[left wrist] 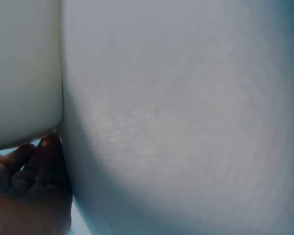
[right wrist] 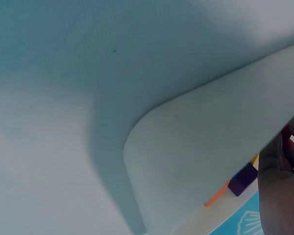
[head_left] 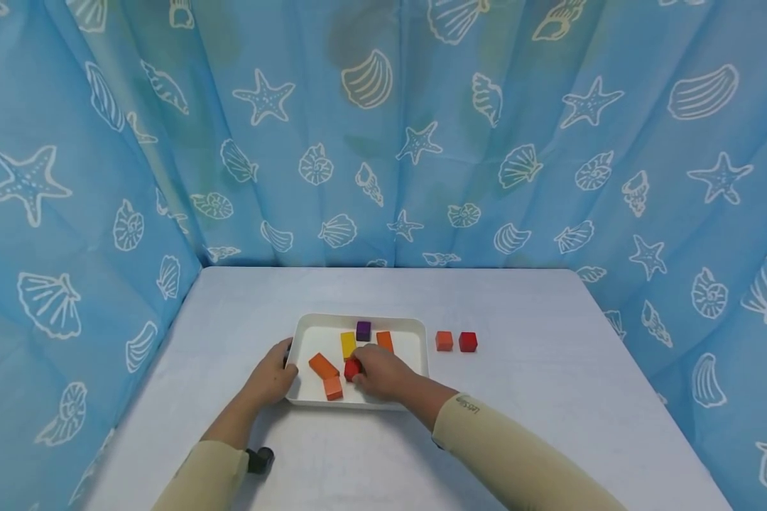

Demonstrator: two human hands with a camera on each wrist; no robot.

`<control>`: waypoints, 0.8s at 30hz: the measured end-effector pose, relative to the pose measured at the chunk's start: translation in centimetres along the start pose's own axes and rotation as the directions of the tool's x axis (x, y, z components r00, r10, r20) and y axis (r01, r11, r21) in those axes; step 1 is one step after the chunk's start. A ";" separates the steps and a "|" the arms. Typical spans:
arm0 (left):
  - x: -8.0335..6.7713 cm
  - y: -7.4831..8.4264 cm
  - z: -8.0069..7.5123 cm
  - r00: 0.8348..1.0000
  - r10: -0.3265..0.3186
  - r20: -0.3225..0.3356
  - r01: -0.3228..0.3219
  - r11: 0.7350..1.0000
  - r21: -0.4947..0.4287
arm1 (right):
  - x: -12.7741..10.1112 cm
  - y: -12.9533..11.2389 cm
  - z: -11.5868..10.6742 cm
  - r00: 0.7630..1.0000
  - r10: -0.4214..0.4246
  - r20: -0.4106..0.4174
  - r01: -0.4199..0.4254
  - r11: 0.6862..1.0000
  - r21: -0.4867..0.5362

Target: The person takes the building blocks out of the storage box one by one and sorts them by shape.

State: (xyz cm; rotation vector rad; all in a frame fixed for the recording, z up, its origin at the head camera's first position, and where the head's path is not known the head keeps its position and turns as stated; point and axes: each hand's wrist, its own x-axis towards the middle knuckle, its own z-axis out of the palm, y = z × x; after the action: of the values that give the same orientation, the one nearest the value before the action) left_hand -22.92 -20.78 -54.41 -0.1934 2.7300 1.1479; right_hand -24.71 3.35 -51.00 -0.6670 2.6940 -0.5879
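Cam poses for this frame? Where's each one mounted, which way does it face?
Head: high, looking forward and down at table, tray, blocks; both forearms, left hand and right hand show.
Left wrist: low beside the tray's outer wall; fingers show.
Right wrist: low, by the tray corner; fingers show.
Shared by head and right wrist: purple block.
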 end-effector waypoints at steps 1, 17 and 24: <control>0.0 0.0 0.0 1.000 -0.001 0.001 0.001 1.000 -0.003 | 0.0 0.1 0.0 1.000 0.000 -0.006 0.000 1.000 0.006; 0.0 0.2 0.0 1.000 0.007 0.023 -0.007 1.000 0.006 | -1.1 2.7 -2.9 0.989 0.129 -0.075 -0.127 0.991 0.036; -0.2 0.3 0.0 1.000 0.013 0.024 -0.013 1.000 -0.001 | -1.8 4.8 -4.4 0.975 0.196 -0.105 -0.187 0.978 0.091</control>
State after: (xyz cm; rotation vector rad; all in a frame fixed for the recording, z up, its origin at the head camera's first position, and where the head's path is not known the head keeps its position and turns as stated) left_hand -22.79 -20.59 -54.15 -0.1613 2.7135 1.1469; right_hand -26.68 9.51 -49.01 -0.3571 2.7792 -0.6986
